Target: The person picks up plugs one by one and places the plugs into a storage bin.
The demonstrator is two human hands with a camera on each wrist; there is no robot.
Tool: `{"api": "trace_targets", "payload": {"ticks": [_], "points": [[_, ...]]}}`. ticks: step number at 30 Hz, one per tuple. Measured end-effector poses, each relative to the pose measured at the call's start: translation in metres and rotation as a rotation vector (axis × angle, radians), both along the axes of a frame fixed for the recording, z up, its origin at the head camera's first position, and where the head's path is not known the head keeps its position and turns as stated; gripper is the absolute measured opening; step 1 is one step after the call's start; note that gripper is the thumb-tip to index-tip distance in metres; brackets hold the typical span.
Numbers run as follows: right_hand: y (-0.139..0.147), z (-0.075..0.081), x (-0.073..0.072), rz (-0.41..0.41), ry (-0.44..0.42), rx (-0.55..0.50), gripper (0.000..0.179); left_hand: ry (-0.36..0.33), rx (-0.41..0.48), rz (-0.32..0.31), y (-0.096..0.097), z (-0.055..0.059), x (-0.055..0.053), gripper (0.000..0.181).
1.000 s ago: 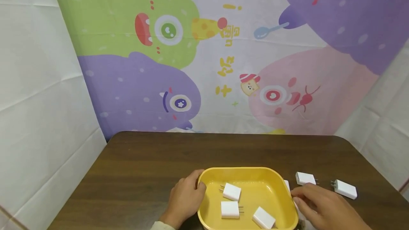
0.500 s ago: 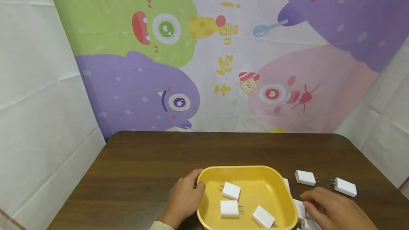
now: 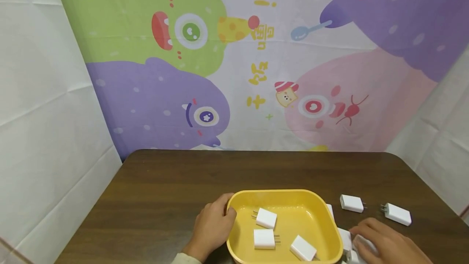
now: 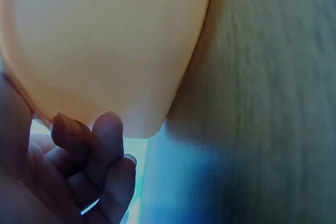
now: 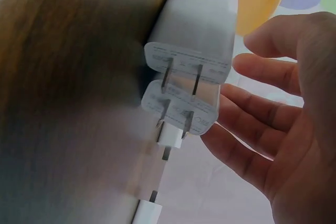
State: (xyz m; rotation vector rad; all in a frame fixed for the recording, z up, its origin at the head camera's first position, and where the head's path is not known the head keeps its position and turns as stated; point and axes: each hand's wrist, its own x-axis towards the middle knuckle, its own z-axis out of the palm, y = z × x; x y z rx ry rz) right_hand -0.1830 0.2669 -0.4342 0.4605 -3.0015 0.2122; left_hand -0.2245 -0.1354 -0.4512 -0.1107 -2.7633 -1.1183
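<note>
A yellow plastic tray (image 3: 286, 207) stands at the table's front, holding a white plug charger (image 3: 266, 218), a second charger (image 3: 264, 239) and a third charger (image 3: 303, 248). My left hand (image 3: 212, 227) grips its left rim; in the left wrist view, bent fingertips (image 4: 107, 124) lie against the outer wall. To the right of the tray, my right hand (image 3: 390, 239) is spread beside loose white chargers. In the right wrist view, its thumb and fingers stand apart next to one charger (image 5: 197, 24), with another charger (image 5: 184, 106) just below; contact is hard to tell.
Two more chargers lie farther back on the right, a nearer one (image 3: 351, 203) and an outer one (image 3: 397, 214). A charger (image 3: 344, 239) sits against the tray's right side. Behind the dark wooden table (image 3: 220, 170) hangs a cartoon-print cloth (image 3: 256, 125).
My right hand has drawn away from the tray's right rim, slightly rightward and nearer me, uncovering chargers beside the tray. My left hand and the tray have stayed in place.
</note>
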Motion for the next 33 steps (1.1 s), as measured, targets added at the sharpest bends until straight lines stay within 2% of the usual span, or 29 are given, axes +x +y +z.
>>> {"api": "trace_targets", "payload": {"ticks": [2, 4, 10, 16, 19, 23, 26, 30, 33], "points": [[0.002, -0.003, 0.0, 0.015, 0.029, -0.001, 0.017, -0.005, 0.001, -0.001, 0.0, 0.0, 0.0, 0.036], [0.004, -0.006, 0.0, 0.013, 0.015, -0.004, 0.021, -0.008, 0.0, -0.001, 0.0, 0.0, 0.0, 0.036], [0.008, -0.009, -0.003, -0.034, -0.089, -0.02, 0.035, -0.004, -0.001, 0.005, 0.001, 0.001, 0.0, 0.035], [0.014, -0.01, -0.01, -0.063, -0.218, 0.005, 0.032, -0.013, -0.004, 0.006, 0.001, 0.002, 0.001, 0.035], [0.02, -0.013, -0.014, -0.074, -0.279, -0.022, 0.032, -0.019, -0.005, 0.005, 0.001, 0.002, 0.001, 0.035], [0.027, -0.012, -0.018, -0.109, -0.365, -0.036, 0.046, -0.023, -0.004, 0.007, 0.002, 0.003, 0.001, 0.035], [0.03, -0.009, -0.021, -0.153, -0.416, 0.011, 0.06, -0.022, -0.005, 0.011, 0.002, 0.003, 0.001, 0.035], [0.03, -0.003, -0.023, -0.215, -0.436, 0.086, 0.073, -0.019, -0.003, 0.014, 0.002, 0.003, 0.001, 0.036], [0.028, -0.001, -0.025, -0.249, -0.429, 0.098, 0.077, -0.014, -0.004, 0.014, 0.002, 0.002, 0.001, 0.036]]}}
